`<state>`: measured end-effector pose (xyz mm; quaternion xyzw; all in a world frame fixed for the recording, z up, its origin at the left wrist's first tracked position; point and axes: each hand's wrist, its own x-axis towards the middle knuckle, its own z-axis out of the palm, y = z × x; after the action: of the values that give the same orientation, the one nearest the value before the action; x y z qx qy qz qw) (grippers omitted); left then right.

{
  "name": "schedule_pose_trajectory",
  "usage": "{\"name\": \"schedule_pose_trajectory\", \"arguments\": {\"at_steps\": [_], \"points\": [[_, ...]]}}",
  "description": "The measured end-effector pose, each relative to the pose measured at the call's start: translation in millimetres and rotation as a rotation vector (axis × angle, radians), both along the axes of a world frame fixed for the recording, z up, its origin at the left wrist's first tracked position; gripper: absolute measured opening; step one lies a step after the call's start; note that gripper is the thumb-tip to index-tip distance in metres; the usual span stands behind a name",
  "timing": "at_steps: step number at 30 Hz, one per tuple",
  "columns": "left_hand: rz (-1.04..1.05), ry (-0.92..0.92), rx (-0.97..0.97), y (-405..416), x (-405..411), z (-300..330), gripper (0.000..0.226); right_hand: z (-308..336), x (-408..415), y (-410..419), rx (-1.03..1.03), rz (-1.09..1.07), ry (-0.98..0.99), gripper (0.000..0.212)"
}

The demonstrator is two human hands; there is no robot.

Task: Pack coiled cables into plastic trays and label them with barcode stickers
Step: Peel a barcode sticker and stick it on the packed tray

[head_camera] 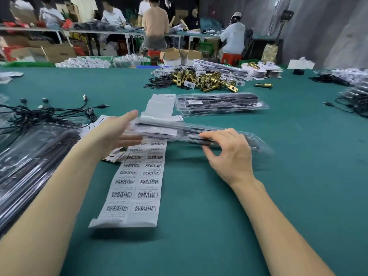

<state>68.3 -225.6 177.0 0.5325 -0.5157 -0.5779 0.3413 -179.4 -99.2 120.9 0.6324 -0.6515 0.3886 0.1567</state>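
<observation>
A person's two hands held a long clear plastic tray (pixel 229 134) packed with black cables just above a green tabletop (pixel 219 206). The right hand (pixel 231 154) pinched the tray's near edge, fingers over the top and thumb curled beneath. The left hand (pixel 117 132) lay flat and open at the tray's left end, fingers straight; motion blur hid whether it touched the plastic. The tray was tilted, its right end lower and close to the cloth.

Under the tray's left end ran a long sheet of barcode stickers (pixel 135 182), two columns wide, stretching back toward the person with its torn near end curling up. A bare white strip of backing (pixel 159 106) continued beyond the tray.

A second tray (pixel 221 104), filled and closed, lay flat farther back on the tabletop. At the left edge sat a stack of trays (pixel 29 156) holding dark cables, and behind it a tangle of loose black cables (pixel 45 114) with USB plugs. A heap of brass latches (pixel 205 80) lay at the far side of the tabletop, with more packed trays beyond it. In the background, workers (pixel 155 26) sat and stood at another long bench among cardboard boxes.
</observation>
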Motion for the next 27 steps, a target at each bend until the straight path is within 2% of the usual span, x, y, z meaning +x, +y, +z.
{"name": "schedule_pose_trajectory", "arguments": {"at_steps": [3, 4, 6, 8, 10, 11, 13, 18, 27], "points": [[0.021, -0.603, -0.411, -1, -3, -12, 0.051, -2, 3, -1, -0.010, 0.003, 0.049, 0.022], [0.013, -0.692, -0.605, 0, -6, -15, 0.045, -2, 5, -2, -0.002, -0.006, 0.067, 0.022], [-0.101, -0.654, -0.942, 9, -14, -13, 0.034, -2, 8, -4, 0.008, -0.038, 0.091, 0.023], [-0.383, -0.568, -1.107, 24, -27, -4, 0.033, -2, 10, -5, 0.002, -0.077, 0.100, 0.025], [-0.580, -0.697, -1.240, 37, -49, -7, 0.043, -2, 12, -5, -0.005, -0.105, 0.121, 0.025], [-0.594, -0.766, -1.292, 43, -60, -14, 0.048, -3, 12, -5, -0.012, -0.121, 0.140, 0.025], [-0.486, -0.815, -1.349, 55, -76, -27, 0.046, -3, 12, -5, -0.038, -0.154, 0.185, 0.026], [-0.241, -0.720, -1.490, 57, -79, -43, 0.025, -1, 16, -3, -0.108, -0.111, 0.203, 0.019], [-0.187, -0.701, -1.451, 57, -76, -48, 0.018, -1, 18, -1, -0.093, -0.072, 0.162, 0.022]]}}
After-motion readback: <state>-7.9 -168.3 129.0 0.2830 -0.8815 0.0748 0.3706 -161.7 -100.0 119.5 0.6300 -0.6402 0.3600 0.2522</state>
